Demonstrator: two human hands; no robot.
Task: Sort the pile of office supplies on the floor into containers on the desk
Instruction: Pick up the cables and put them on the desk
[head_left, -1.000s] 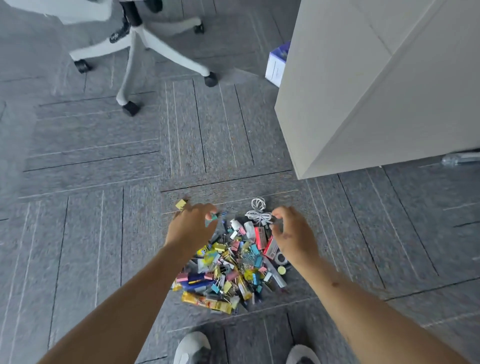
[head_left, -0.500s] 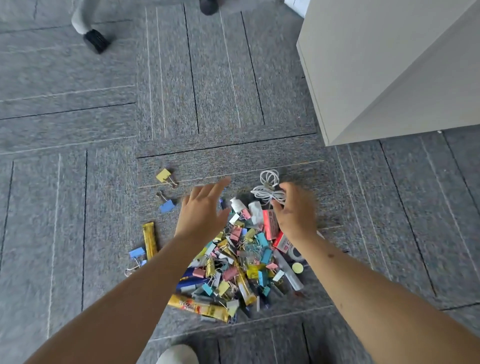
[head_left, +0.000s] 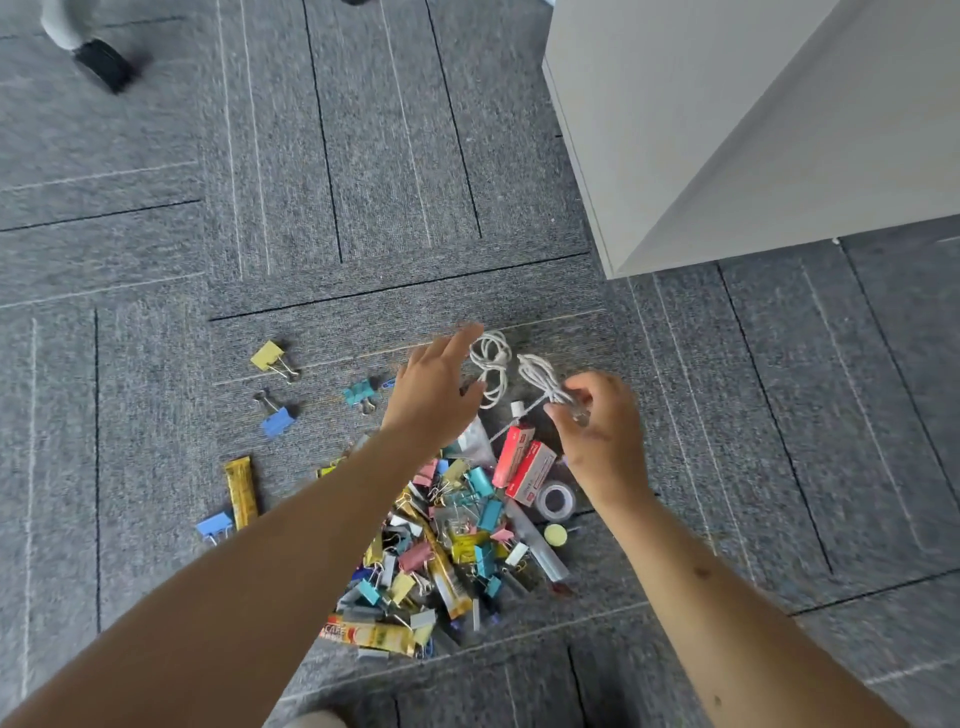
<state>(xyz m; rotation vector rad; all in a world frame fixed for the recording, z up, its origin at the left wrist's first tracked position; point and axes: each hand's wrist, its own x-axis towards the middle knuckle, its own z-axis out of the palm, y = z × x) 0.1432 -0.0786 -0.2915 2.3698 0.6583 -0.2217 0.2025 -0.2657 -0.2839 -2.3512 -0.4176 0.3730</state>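
A pile of office supplies (head_left: 447, 545) lies on the grey carpet: coloured binder clips, sachets, red staple boxes (head_left: 524, 465) and a tape roll (head_left: 556, 501). My right hand (head_left: 597, 431) pinches a coiled white cable (head_left: 540, 376) and holds it just above the pile's far edge. A second white cable coil (head_left: 491, 364) lies on the carpet beside it. My left hand (head_left: 436, 395) hovers flat with straight fingers next to that coil, holding nothing.
Loose clips lie left of the pile: a yellow clip (head_left: 270, 357), a blue clip (head_left: 275, 418), a teal clip (head_left: 361, 392). A gold sachet (head_left: 241, 491) lies further left. A white desk panel (head_left: 727, 119) stands at the upper right, a chair caster (head_left: 101, 62) at the upper left.
My right hand has taken one white cable coil and lifted it off the carpet. My left hand has moved right toward the other coil. The view has tilted down.
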